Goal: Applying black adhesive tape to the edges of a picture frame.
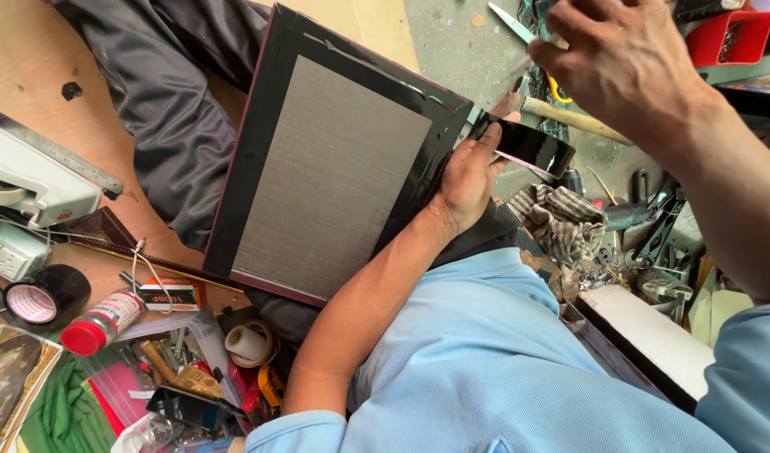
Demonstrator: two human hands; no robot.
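A picture frame (318, 159) lies back side up on my lap, its grey backing board edged with glossy black tape. My left hand (469, 180) grips the frame's right edge, and its thumb and fingers pinch a strip of black tape (532, 147) that sticks out past the corner. My right hand (620, 63) hovers above and to the right of the strip, closed on a thin-bladed cutting tool (512, 23), probably scissors, with a bit of yellow handle showing. The tool's blade points away from the tape.
A dark jacket (167, 109) lies under the frame. At left are a black tape roll (45, 294), a red-capped bottle (100, 323), a white staple gun (33, 180), a metal ruler (58, 153). A striped rag (561, 220), a wooden handle (574, 119), a red bin (729, 38) sit right.
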